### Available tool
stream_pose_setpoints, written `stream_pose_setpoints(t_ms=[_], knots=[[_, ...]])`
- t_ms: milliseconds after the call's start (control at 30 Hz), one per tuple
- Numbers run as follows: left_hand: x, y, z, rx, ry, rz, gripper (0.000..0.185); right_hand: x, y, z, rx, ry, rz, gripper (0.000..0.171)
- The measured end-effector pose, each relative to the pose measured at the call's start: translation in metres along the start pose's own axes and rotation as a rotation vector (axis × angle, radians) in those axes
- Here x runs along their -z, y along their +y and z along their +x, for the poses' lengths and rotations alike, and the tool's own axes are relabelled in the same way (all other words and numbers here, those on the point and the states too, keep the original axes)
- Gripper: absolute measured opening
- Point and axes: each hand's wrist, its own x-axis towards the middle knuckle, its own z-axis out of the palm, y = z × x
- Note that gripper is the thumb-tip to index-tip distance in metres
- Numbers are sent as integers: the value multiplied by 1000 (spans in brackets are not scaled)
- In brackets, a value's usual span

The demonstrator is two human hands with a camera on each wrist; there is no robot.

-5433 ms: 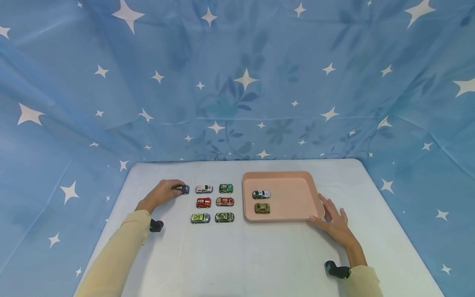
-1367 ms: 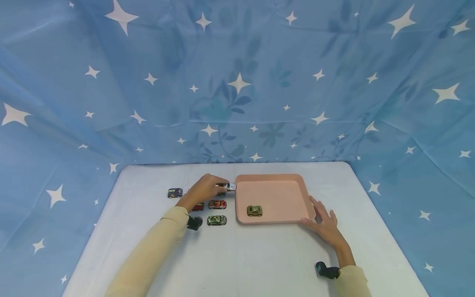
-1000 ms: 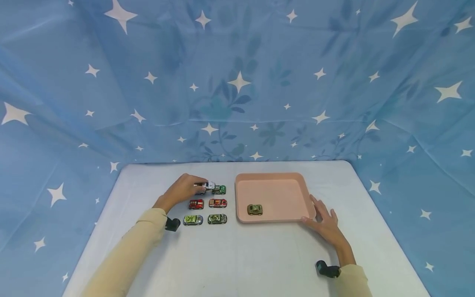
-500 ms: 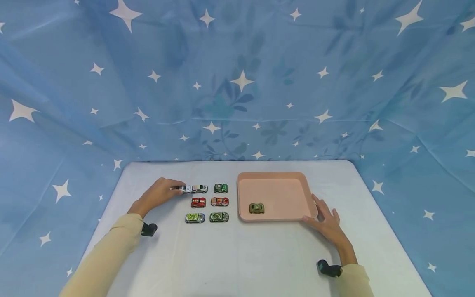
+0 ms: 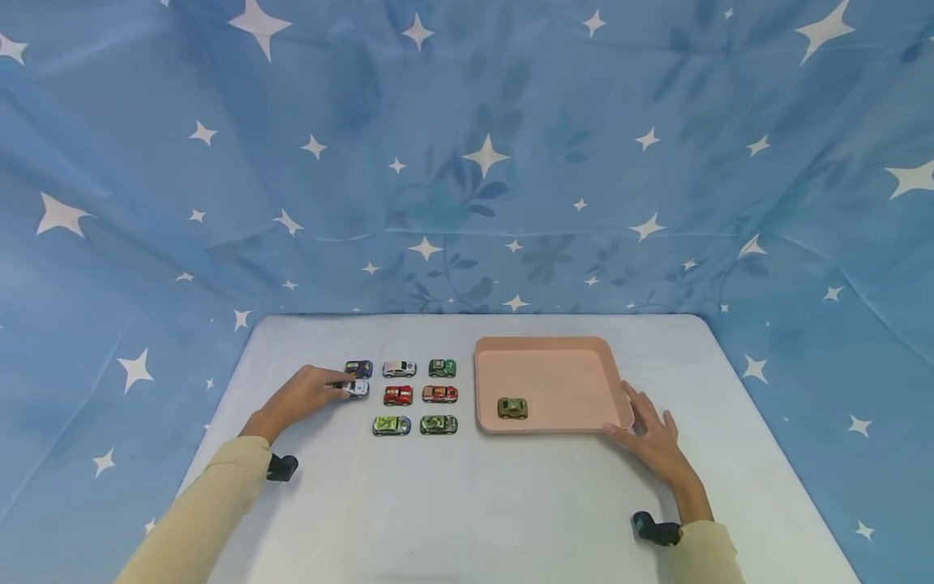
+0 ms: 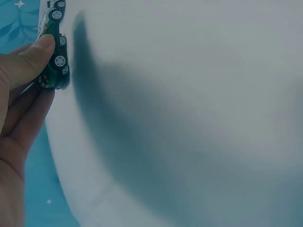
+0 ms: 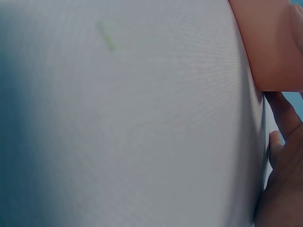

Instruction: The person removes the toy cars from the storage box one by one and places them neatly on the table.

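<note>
In the head view my left hand (image 5: 301, 397) pinches a white-and-green toy car (image 5: 356, 389) at the left of the table. The left wrist view shows the thumb (image 6: 40, 49) against this car's side, its wheels facing the camera. Just behind it sits a dark blue toy car (image 5: 359, 369). My right hand (image 5: 653, 442) rests at the near right corner of a pink tray (image 5: 540, 344), fingers extended along its side and thumb at the front edge. An olive-green toy car (image 5: 512, 408) stands in the tray, toward its left.
Right of the left hand are a white car (image 5: 400, 369), a green car (image 5: 442, 368), a red car (image 5: 397, 396) and a red-orange car (image 5: 440, 394). Nearer are a lime car (image 5: 392, 426) and a camouflage car (image 5: 439, 425). A starry blue curtain (image 5: 467, 203) hangs behind the table.
The dark blue car was set down at the left. My left hand took the white-and-green car from the tray and carried it left, then nearer. The right hand stayed by the tray.
</note>
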Motion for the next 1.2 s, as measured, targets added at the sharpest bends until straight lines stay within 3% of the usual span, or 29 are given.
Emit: stream_pose_setpoints(t_ms=[200,533,733,867,1200], knots=[[-2,-4,-7,37,-6,17,30,0,-4,7,15,-7,19,100],[-1,-5,-12,30,23,26,29,2,-13,22,28,3,0,100],[-3,-9,-15,23,28,24,31,-2,-14,20,29,3,-1,100],[-10,-9,-15,56,34,6,36,-1,-10,16,2,-4,-12,101],[-13,10,-7,40,185,-38,37,1,-1,-2,-45,-4,-14,101]])
